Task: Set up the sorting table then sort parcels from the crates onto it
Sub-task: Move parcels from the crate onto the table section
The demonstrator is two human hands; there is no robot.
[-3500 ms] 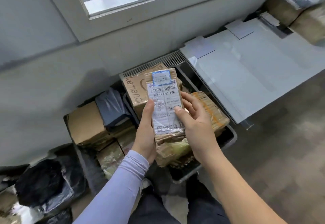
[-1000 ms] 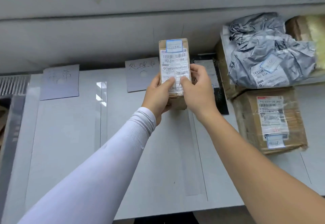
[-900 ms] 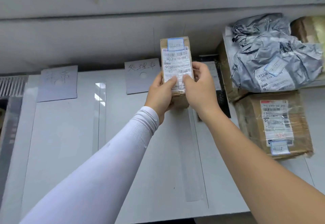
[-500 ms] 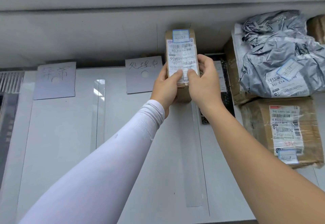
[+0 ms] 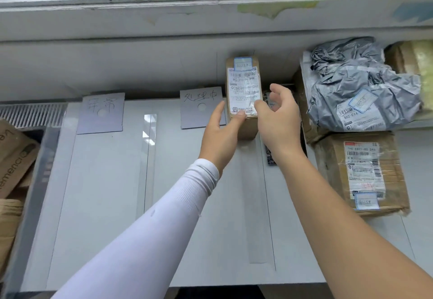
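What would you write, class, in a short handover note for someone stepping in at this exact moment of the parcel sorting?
Left hand: fingers straight, thumb touching the small brown parcel; no grip.
Right hand: fingers relaxed beside it, no grip.
The parcel stands at the back of the white sorting table, right of the middle paper sign.
Done: signs laid; grey poly bag and taped brown box lie at the table's right end.
Left: parcels in the crate at left.
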